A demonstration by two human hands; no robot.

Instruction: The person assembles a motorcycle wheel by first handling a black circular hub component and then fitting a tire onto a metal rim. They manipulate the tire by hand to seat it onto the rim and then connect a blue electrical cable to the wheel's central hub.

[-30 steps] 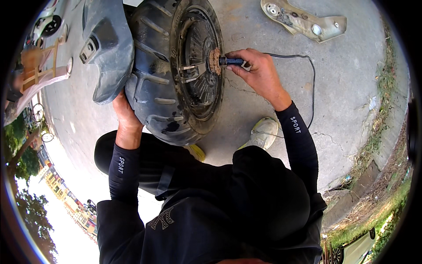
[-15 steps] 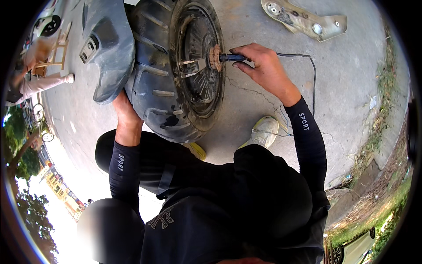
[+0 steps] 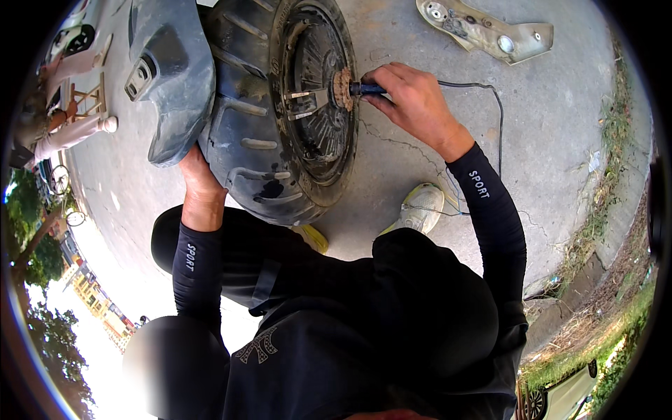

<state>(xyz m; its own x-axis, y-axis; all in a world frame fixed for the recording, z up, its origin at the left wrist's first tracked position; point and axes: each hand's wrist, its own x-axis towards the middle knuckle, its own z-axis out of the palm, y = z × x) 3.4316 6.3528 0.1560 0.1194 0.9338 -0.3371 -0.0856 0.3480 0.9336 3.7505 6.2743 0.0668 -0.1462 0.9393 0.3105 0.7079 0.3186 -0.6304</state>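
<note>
Gripping the tread's underside, the left hand [image 3: 198,183] steadied a heavy, stiff wheel [image 3: 280,112] standing on the concrete ground [image 3: 546,140]. The right hand [image 3: 413,101] had its fingers clamped on a corded wire-brush tool [image 3: 353,88] pressed at the hub, probably gritty.

I see the big black rubber tyre [image 3: 280,112] upright on the cracked grey concrete ground [image 3: 560,126], a dusty grey plastic fender [image 3: 168,77] at its left, a pale metal bracket [image 3: 490,31] lying far right.

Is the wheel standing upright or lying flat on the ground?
Upright: the wheel stands on its tread on the concrete, its hub facing sideways toward the right hand.
</note>
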